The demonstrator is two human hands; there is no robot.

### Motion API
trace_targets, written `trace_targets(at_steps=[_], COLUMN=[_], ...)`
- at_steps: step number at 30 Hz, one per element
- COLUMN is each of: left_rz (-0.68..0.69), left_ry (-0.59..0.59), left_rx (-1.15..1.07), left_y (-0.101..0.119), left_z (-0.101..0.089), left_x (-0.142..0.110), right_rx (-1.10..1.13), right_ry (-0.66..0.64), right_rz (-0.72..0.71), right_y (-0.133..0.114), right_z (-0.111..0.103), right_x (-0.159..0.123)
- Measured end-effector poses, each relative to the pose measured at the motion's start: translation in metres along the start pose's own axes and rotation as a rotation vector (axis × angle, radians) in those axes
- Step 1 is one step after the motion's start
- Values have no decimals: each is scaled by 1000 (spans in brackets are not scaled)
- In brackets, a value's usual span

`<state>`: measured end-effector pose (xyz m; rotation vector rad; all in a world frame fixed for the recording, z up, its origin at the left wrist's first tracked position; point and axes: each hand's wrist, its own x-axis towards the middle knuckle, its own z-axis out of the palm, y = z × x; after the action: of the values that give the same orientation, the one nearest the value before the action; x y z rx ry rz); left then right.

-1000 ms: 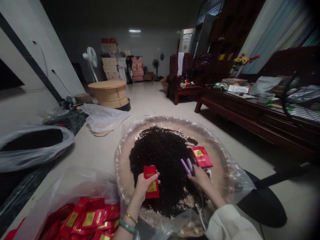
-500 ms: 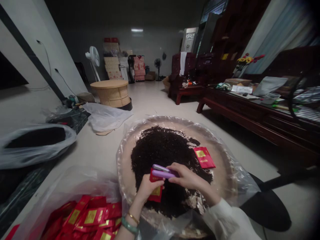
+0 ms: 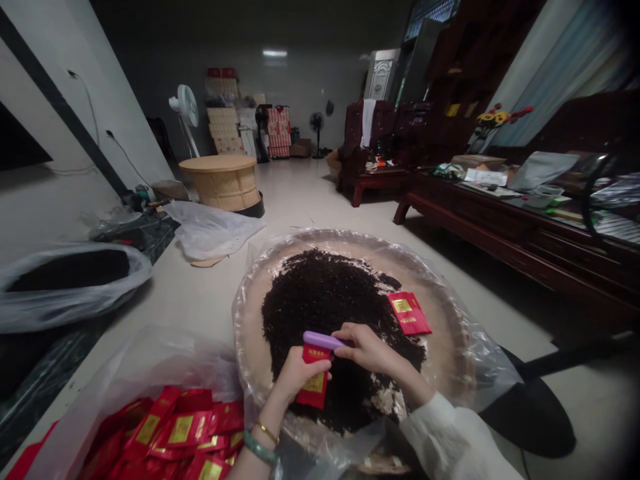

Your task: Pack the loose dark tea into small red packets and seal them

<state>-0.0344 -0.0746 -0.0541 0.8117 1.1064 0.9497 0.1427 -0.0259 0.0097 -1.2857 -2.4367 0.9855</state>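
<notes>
My left hand is closed on a red tea packet with gold print, thumb across its front. Across the packet's top edge lies a purple handheld bag sealer, its two jaws together. My right hand grips the sealer's right end between thumb and fingers. Beneath both hands, a heap of dark loose tea leaves covers much of a wide round tray lined with clear plastic. Another red packet or small stack rests on the tray's right side.
At lower left, a clear plastic bag holds many red packets. An open bag of dark leaves sits at far left. A round wooden stand is beyond the tray, and a dark wooden table runs along the right.
The sealer's jaws were apart, with a silvery upper one showing; now they are closed over the packet's top. Both hands stay in nearly the same place.
</notes>
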Motion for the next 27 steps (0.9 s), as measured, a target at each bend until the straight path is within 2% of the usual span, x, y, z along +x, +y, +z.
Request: trace_targets(at_steps=[7, 13, 19, 24, 27], left_rz=[-8, -27, 72, 73, 99], left_ry=[28, 11, 18, 59, 48], left_rx=[-28, -29, -207, -211, -207], left_y=[1, 2, 5, 2, 0], left_z=[1, 3, 1, -1, -1], left_x=[-2, -4, -3, 1, 1], right_rx=[76, 55, 48, 141, 87], right_ry=[-26, -26, -49, -24, 11], right_rz=[1, -2, -10, 21, 20], right_y=[2, 0, -1, -7, -14], right_z=[-1, -1, -1, 6, 13], right_x=[0, 1, 3, 8, 12])
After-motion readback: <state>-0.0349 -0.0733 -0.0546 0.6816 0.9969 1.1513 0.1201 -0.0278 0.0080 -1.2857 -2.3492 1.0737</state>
